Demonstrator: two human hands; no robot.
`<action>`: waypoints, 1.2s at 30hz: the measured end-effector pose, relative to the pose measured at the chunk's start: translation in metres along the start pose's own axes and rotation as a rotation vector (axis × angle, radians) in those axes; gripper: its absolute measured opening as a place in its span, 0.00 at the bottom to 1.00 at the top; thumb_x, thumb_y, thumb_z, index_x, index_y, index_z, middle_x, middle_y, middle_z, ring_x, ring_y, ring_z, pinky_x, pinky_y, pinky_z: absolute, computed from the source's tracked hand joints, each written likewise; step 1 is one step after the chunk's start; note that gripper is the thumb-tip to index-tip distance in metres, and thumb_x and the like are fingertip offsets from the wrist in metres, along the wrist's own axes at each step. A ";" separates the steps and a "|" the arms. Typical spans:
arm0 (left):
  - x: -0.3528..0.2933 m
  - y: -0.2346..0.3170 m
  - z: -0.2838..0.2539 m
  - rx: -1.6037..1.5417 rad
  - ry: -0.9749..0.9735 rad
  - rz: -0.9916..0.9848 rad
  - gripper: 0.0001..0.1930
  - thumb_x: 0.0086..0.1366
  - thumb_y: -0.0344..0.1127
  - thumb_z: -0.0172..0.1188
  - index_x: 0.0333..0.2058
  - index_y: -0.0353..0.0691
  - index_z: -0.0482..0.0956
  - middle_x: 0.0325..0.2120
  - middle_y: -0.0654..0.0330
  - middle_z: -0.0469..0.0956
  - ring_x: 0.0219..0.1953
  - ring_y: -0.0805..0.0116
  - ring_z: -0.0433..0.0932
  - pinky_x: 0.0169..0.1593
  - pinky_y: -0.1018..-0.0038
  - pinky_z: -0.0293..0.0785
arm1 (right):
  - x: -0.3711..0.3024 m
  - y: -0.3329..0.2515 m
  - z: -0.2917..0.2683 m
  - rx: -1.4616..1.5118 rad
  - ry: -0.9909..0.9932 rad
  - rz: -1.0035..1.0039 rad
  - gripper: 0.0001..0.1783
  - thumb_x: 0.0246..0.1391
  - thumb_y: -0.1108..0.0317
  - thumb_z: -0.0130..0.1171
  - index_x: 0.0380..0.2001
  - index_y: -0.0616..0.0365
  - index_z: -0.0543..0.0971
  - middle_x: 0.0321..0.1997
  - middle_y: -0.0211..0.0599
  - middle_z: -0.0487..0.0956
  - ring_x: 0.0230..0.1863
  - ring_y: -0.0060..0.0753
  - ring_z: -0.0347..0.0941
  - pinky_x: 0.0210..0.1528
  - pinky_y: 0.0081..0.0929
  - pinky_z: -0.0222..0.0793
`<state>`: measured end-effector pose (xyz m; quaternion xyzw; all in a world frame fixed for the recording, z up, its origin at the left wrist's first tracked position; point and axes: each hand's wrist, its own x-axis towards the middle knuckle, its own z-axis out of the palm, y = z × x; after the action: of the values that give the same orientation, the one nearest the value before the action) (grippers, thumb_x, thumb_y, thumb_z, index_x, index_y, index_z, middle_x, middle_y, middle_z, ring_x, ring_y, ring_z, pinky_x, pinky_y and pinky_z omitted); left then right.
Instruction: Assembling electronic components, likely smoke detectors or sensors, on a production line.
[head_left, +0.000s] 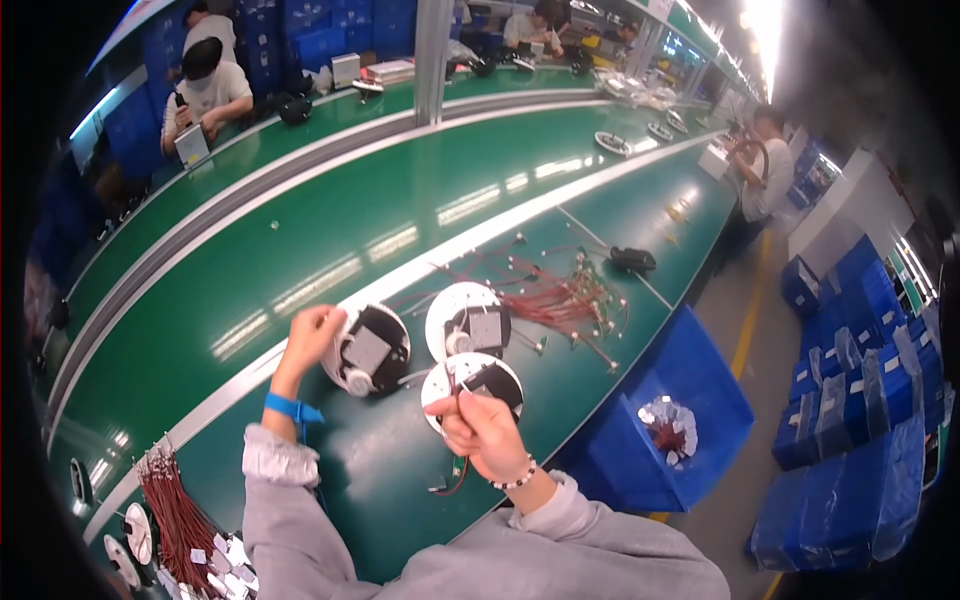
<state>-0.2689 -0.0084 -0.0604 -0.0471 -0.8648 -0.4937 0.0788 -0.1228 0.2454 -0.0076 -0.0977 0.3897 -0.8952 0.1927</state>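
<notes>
My left hand (314, 338) is closed, thumb and fingertips pinched at the upper left rim of a round white-and-black housing (385, 330) with a pale square label. Closer to me, my right hand (484, 432) pinches a thin dark-red wire cable (463, 478); one end hangs below the fist toward a small connector. That fist is over a second round housing (503, 368), covering its lower part. Just behind it lies a third round housing (447, 302), white with a black block and label. All three are on the green bench (385, 480).
A pile of red wire cables (560, 300) and a black oval part (632, 260) lie beyond the housings. A blue bin (705, 400) stands against the bench's right edge. More cables (175, 500) lie at lower left. A green belt (330, 240) runs alongside; co-workers sit across it.
</notes>
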 end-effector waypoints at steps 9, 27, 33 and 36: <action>-0.143 0.038 -0.049 -0.080 0.077 -0.140 0.11 0.55 0.34 0.51 0.25 0.29 0.73 0.17 0.59 0.72 0.23 0.78 0.67 0.28 0.78 0.65 | 0.020 0.026 0.037 -0.463 -0.152 -0.048 0.12 0.54 0.70 0.42 0.26 0.66 0.74 0.22 0.27 0.67 0.22 0.13 0.62 0.25 0.10 0.57; -0.220 0.034 -0.048 0.404 -0.101 0.288 0.09 0.47 0.32 0.49 0.11 0.41 0.70 0.11 0.55 0.69 0.14 0.56 0.68 0.20 0.67 0.64 | 0.059 0.087 0.049 -1.146 -0.309 -0.303 0.08 0.49 0.67 0.47 0.23 0.60 0.71 0.16 0.48 0.70 0.19 0.51 0.67 0.21 0.38 0.63; -0.201 0.048 -0.088 0.647 0.350 0.044 0.10 0.50 0.31 0.54 0.32 0.34 0.72 0.36 0.49 0.71 0.31 0.50 0.72 0.35 0.68 0.69 | 0.073 0.072 0.045 -1.149 -0.217 -0.154 0.10 0.49 0.69 0.46 0.21 0.62 0.73 0.13 0.38 0.72 0.15 0.25 0.69 0.19 0.20 0.61; -0.193 0.061 -0.080 0.811 0.529 0.180 0.14 0.50 0.31 0.55 0.37 0.35 0.71 0.44 0.52 0.67 0.39 0.53 0.70 0.42 0.67 0.67 | 0.071 0.073 0.044 -1.152 -0.202 -0.135 0.11 0.50 0.69 0.47 0.20 0.63 0.74 0.12 0.36 0.71 0.15 0.22 0.68 0.18 0.18 0.60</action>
<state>-0.0618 -0.0470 -0.0039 0.0397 -0.9302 -0.1036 0.3499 -0.1535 0.1411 -0.0299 -0.2961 0.7858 -0.5359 0.0875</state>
